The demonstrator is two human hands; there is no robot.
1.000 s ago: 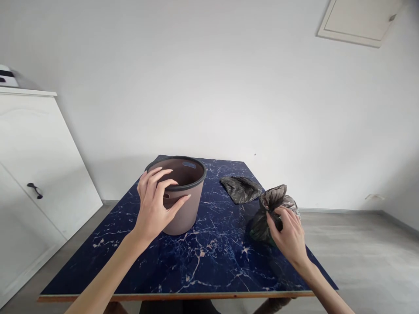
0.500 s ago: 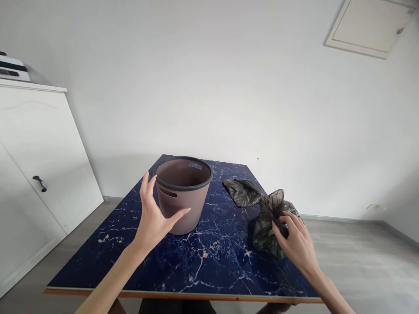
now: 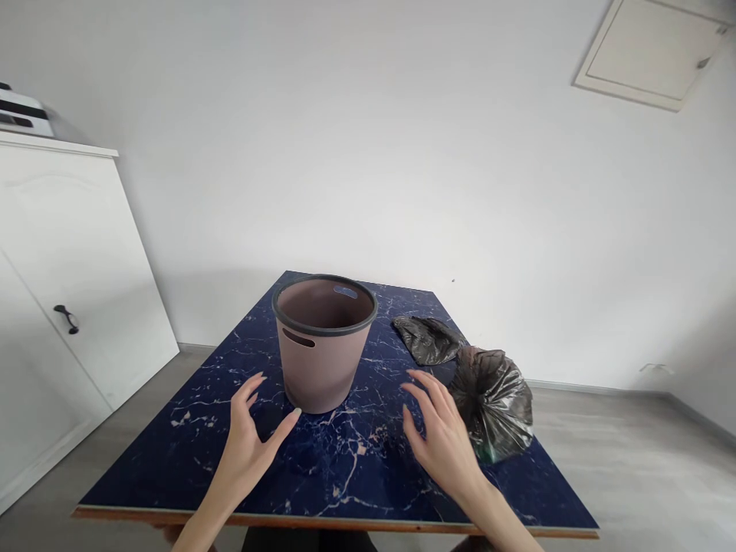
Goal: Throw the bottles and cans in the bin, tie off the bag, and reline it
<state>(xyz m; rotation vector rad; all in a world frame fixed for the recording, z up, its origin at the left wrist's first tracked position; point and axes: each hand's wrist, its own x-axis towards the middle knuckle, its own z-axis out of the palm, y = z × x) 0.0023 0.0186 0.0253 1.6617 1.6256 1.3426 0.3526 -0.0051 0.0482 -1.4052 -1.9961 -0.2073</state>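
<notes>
A mauve-brown trash bin [image 3: 325, 368] with a dark rim and cut-out handle slots stands upright on the blue marbled table [image 3: 345, 483]. My left hand [image 3: 250, 437] is just in front of its lower left side, fingers spread, holding nothing. To the right of the bin, my right hand [image 3: 440, 433] hovers over the table with its fingers apart and nothing in them. Beside it sits a filled black garbage bag [image 3: 500, 402], gathered at its top, with something green showing faintly through. Behind that bag lies a flat, crumpled black plastic bag [image 3: 428, 339].
A white cabinet [image 3: 74, 268] with a dark handle stands at the left, a white and black device [image 3: 23, 115] on top of it. The white wall [image 3: 402, 153] rises behind the table's far edge. A hatch [image 3: 649, 50] is set high on the right.
My right hand has let go of the filled garbage bag's top and moved left. My left hand has come down from the bin's rim toward me. The bin stays where it was.
</notes>
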